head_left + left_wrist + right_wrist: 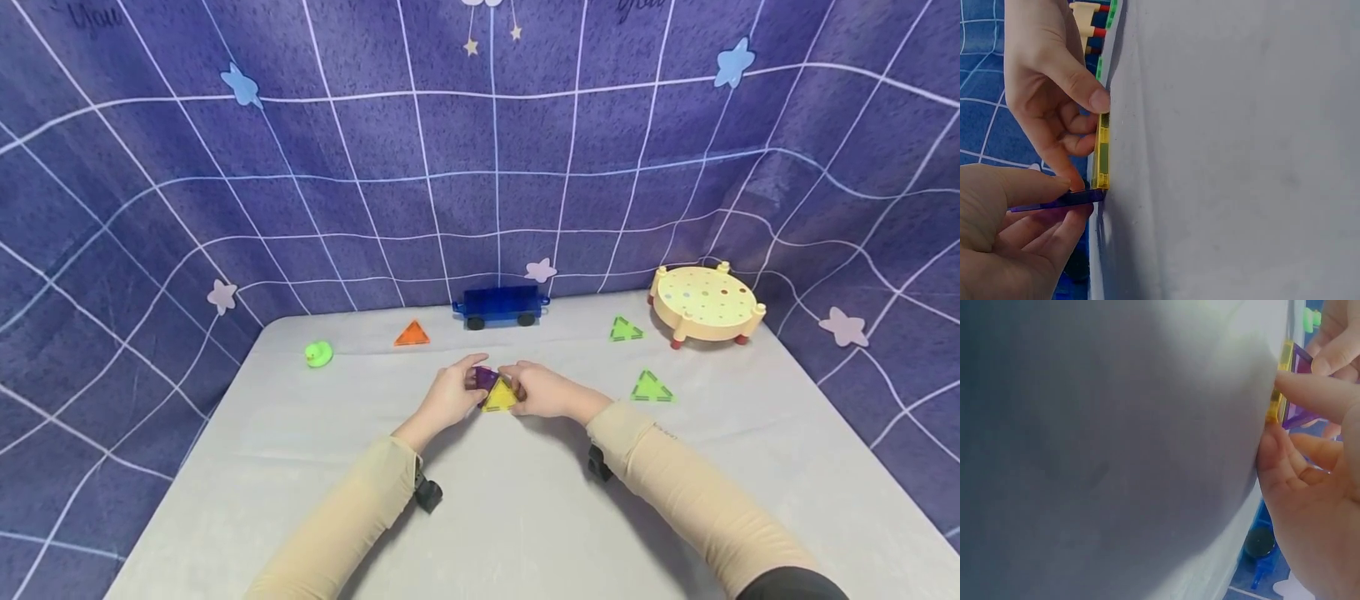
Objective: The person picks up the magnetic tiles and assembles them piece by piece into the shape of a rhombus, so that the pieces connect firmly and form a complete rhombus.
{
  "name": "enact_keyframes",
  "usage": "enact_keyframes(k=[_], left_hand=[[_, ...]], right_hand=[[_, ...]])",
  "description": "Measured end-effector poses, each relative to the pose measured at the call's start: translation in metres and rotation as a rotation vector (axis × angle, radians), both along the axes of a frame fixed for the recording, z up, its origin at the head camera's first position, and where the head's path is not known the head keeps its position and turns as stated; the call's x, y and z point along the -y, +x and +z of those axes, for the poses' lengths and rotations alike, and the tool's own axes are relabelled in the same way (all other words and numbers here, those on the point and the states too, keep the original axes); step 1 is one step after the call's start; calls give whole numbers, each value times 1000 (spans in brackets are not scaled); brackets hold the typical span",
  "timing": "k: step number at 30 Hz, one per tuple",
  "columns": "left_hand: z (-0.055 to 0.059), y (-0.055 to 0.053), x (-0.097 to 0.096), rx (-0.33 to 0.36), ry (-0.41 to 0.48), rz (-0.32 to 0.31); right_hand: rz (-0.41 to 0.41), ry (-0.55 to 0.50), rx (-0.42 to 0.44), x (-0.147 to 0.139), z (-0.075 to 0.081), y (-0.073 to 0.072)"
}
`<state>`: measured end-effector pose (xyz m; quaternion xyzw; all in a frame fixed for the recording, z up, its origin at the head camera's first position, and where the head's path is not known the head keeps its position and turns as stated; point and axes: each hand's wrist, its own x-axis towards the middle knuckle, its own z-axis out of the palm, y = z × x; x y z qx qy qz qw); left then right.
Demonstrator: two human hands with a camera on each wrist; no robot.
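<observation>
Near the middle of the table, my left hand (pixel 448 393) pinches a purple triangular magnetic tile (pixel 487 377) between thumb and fingers. In the left wrist view, the purple tile (pixel 1072 199) stands up from the table with its lower edge against one end of a yellow triangular magnetic tile (pixel 1102 153). The yellow tile (pixel 500 397) lies low on the table, and my right hand (pixel 546 390) grips it from the right. A right-hand finger reaches up to the purple tile. Fingers cover part of both tiles.
Behind the hands stands a blue wheeled car base (pixel 501 306). An orange triangular tile (pixel 412 333) and a green toy duck (pixel 318 354) lie to the left. Two green triangular tiles (pixel 625 329) and a cream toy table (pixel 705 298) are on the right. A blue curtain (pixel 465 208) hangs behind.
</observation>
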<state>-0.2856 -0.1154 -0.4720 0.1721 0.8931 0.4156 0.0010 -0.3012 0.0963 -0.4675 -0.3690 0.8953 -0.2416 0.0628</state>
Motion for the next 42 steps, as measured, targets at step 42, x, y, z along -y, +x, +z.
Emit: enact_keyframes(k=[42], left_hand=[[-7, -24, -12, -97, 42, -38]], right_hand=[[-48, -24, 1, -11, -4, 1]])
